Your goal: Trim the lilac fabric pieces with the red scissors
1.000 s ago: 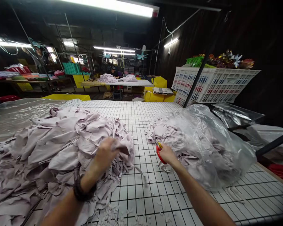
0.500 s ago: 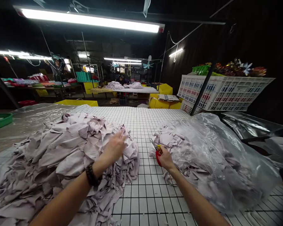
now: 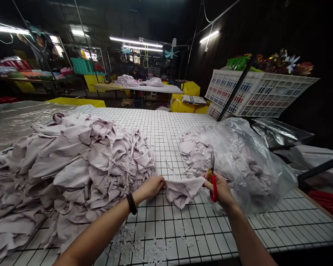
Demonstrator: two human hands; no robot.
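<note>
A pale mauve fabric piece (image 3: pixel 183 192) is stretched between my two hands, sagging in the middle above the gridded table (image 3: pixel 166 221). My left hand (image 3: pixel 154 186) pinches its left end. My right hand (image 3: pixel 221 190) grips the other end between thumb and fingers, and also holds red-handled scissors (image 3: pixel 213 184) with the blades pointing up and away. To my left lies a large heap of mauve fabric pieces (image 3: pixel 80 159), close to my left hand. On the right, a clear plastic bag (image 3: pixel 244 166) covers part of a second pile of the same fabric (image 3: pixel 192 144).
Small fabric scraps (image 3: pixel 155 249) are scattered near the table's front edge. At the back right stands a white plastic crate (image 3: pixel 261 92) beside a dark post. A yellow bin (image 3: pixel 77 101) sits beyond the table's far edge. Another table (image 3: pixel 161 88) with fabric stands further back.
My left hand has come off the heap and now holds a fabric piece over the table. My right hand has moved right and taken its other end, scissors turned upright. The view has tilted down.
</note>
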